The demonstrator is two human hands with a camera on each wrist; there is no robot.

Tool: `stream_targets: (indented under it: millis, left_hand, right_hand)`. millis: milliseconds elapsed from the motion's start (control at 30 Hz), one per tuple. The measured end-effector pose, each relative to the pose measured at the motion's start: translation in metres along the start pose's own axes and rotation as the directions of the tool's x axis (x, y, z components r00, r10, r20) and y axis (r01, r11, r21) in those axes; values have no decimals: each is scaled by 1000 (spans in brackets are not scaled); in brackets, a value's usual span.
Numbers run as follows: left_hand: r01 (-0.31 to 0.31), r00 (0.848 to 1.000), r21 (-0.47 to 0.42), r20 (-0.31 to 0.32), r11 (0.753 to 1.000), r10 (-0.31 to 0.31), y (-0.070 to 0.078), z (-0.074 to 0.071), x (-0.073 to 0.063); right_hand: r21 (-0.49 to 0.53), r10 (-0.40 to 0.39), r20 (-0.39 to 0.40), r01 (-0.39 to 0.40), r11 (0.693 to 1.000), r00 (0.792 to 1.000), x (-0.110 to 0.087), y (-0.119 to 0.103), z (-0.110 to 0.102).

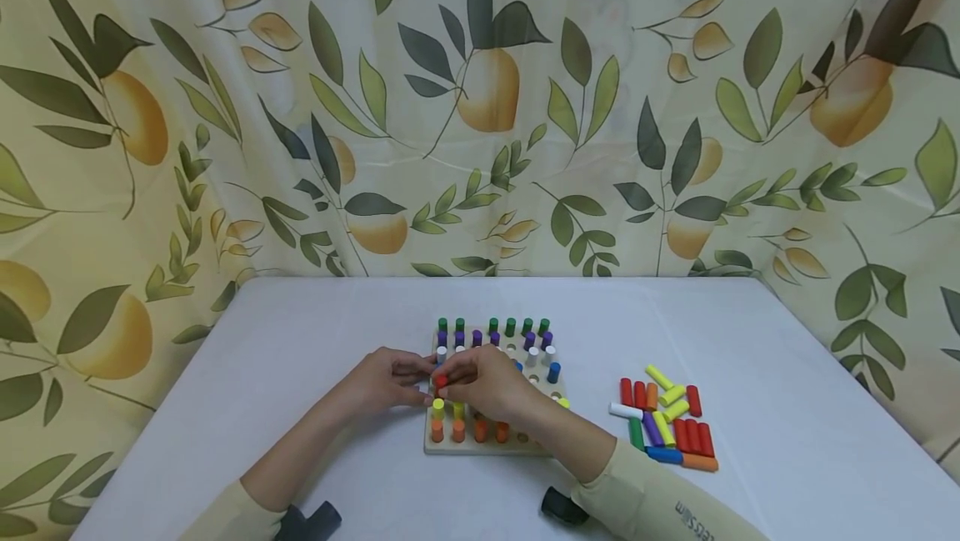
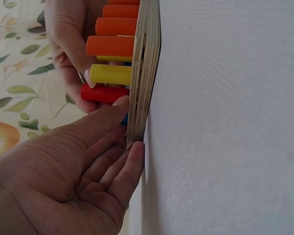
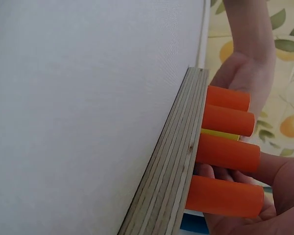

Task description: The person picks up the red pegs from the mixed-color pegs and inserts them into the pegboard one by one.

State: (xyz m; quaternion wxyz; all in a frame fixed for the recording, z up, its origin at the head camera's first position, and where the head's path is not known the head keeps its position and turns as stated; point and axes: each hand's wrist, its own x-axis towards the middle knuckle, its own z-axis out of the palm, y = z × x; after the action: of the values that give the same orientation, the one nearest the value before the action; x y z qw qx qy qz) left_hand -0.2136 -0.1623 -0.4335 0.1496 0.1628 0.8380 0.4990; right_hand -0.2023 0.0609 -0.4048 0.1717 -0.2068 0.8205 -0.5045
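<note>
A wooden pegboard lies on the white table, with rows of green, purple, white, blue, yellow and orange pegs standing in it. My right hand pinches a red peg near the board's left edge. In the left wrist view, that red peg is upright against the board face, beside a yellow peg. My left hand holds the board's left side, its thumb at the peg's base and its fingers at the layered edge. Orange pegs partly hide the hands in the right wrist view.
Loose pegs in red, yellow, orange, blue, green, purple and white lie to the board's right. Holes show between some standing pegs. Behind the table hangs a curtain printed with leaves and fruit.
</note>
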Motion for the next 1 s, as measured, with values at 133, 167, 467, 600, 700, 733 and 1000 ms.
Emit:
stream_targets:
  millis: [133, 167, 467, 600, 700, 733, 1000]
  left_hand:
    - [3, 1000, 3, -5, 1000, -3, 1, 0, 0]
    - [3, 1000, 1, -5, 1000, -3, 1, 0, 0]
    - [6, 1000, -4, -7, 1000, -6, 2, 1, -1]
    - [11, 1000, 1, -10, 1000, -11, 1, 2, -2]
    - [13, 1000, 7, -9, 1000, -13, 1, 2, -2]
    - [14, 1000, 8, -9, 1000, -14, 1, 3, -1]
    - [15, 1000, 8, -15, 1000, -15, 1, 2, -1]
  right_hand:
    - [-6, 2, -6, -2, 1000, 1000, 0, 0, 0]
    - [-8, 2, -8, -3, 1000, 1000, 0, 1, 0]
    - [-106, -76, -39, 72, 992, 996, -3, 0, 4]
    - [-108, -83, -42, 78, 991, 996, -3, -1, 5]
    - [-113, -71, -46, 66, 991, 996, -3, -1, 5]
    - [-112, -70, -47, 64, 992, 996, -3, -1, 5]
    - [-113, -72, -36, 67, 991, 997, -1, 0, 4]
